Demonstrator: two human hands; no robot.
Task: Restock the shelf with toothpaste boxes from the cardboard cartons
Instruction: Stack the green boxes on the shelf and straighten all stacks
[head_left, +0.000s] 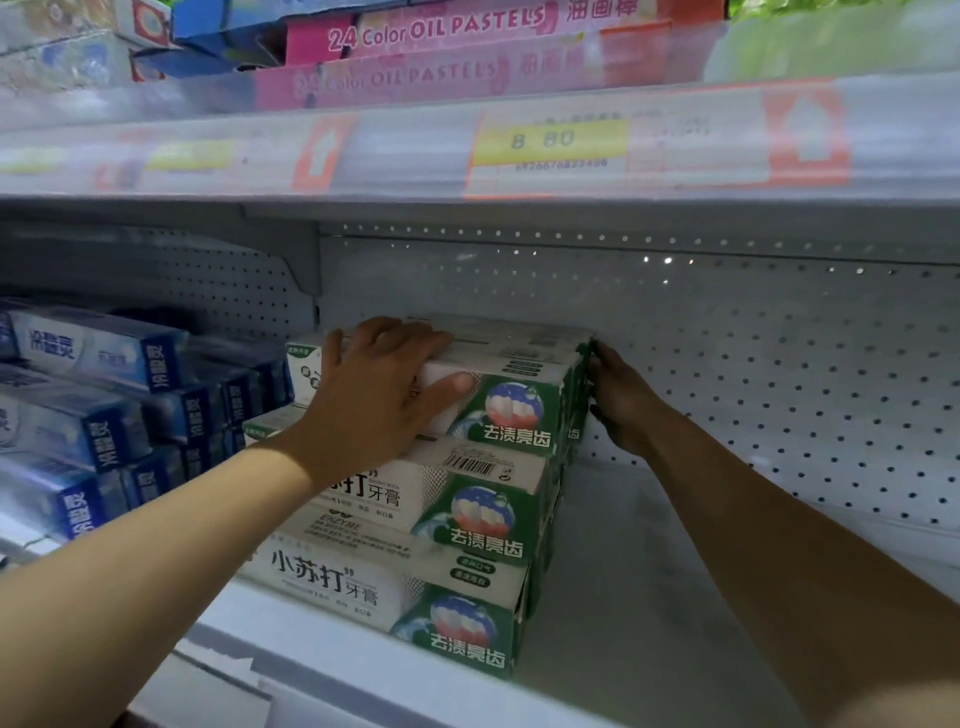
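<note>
While the white metal shelf with its perforated back panel takes up most of the view, only its left and middle stretches carry stock, and the whole right part shows bare deck out to the edge of the picture. By my judgement the restocking is partly done: a stack of green-and-white cardboard toothpaste boxes stands in tiers at mid-shelf, just beside rows of blue-and-white toothpaste boxes on the left, and much room remains to fill on the right; the cardboard cartons are not in view, so I cannot tell how many boxes are left. Above, the upper shelf's front rail with a yellow price label hangs low over the stack, so headroom for another tier looks tight, and pink oil pastel boxes lie on that upper shelf. The stack's front row sits near the shelf's front lip, its right side a clean vertical edge facing the open space. The left hand lies over the top green-and-white box, fingers curled over its far edge and thumb pressed on its front face, so its grip is clamped on that box. The right hand touches the stack's right end, fingers against the box ends, seemingly squaring them.
</note>
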